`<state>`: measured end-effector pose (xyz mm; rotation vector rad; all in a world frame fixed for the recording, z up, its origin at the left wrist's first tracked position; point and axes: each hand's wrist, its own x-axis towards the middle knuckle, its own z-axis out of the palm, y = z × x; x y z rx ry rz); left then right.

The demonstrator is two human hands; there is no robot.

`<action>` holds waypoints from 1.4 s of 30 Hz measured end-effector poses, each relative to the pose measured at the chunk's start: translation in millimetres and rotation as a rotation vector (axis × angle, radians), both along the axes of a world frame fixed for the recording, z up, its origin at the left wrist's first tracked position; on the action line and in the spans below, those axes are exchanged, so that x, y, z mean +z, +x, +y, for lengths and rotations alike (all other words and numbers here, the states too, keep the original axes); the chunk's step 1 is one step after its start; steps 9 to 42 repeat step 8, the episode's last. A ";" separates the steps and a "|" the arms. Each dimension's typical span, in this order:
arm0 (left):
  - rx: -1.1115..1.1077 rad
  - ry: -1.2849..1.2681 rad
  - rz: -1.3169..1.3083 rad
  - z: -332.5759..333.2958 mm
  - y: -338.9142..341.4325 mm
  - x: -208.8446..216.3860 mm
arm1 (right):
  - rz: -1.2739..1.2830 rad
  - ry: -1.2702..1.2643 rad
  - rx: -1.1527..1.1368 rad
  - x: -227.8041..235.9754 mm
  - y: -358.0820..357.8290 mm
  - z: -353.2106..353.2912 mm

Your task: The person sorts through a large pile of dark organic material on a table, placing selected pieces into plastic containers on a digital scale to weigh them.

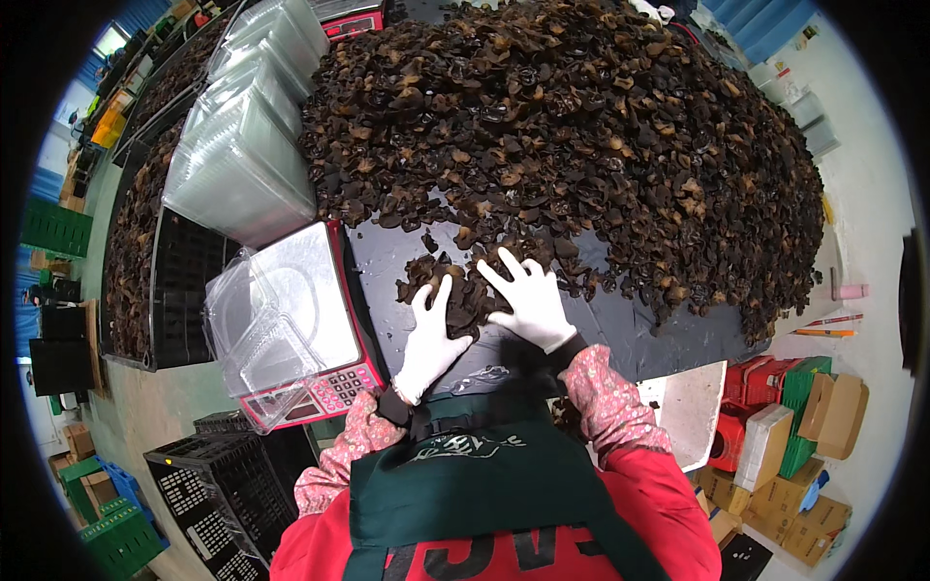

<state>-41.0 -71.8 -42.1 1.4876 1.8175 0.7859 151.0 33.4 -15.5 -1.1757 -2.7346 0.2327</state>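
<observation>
My left hand (433, 341), in a white glove, rests at the near side of a small clump of wood ear mushrooms (467, 302). Its fingers are apart, and the thumb touches the clump's edge. On the clump's right side lies my right hand (531, 302), gloved the same way, with fingers spread over the dark pieces. Neither hand grips anything that I can see. Just beyond them rises a large heap of brown-black wood ear mushrooms (572, 126), spread across a table covered in dark sheeting (620, 334).
Left of my hands stands a red-framed digital scale (336, 261) with a clear plastic box (274, 353) on it. Behind it lean stacked clear plastic boxes (242, 160). Black crates (218, 484) sit lower left. A white foam box (690, 412) and cardboard boxes (775, 499) are at right.
</observation>
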 end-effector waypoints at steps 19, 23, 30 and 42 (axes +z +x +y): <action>0.078 0.092 -0.238 41.9 24.3 -17.5 | 0.180 -0.315 -0.146 -31.5 -7.0 11.4; 0.078 0.092 -0.238 41.9 24.3 -17.5 | 0.180 -0.315 -0.146 -31.5 -7.0 11.4; 0.078 0.092 -0.238 41.9 24.3 -17.5 | 0.180 -0.315 -0.146 -31.5 -7.0 11.4; 0.078 0.092 -0.238 41.9 24.3 -17.5 | 0.180 -0.315 -0.146 -31.5 -7.0 11.4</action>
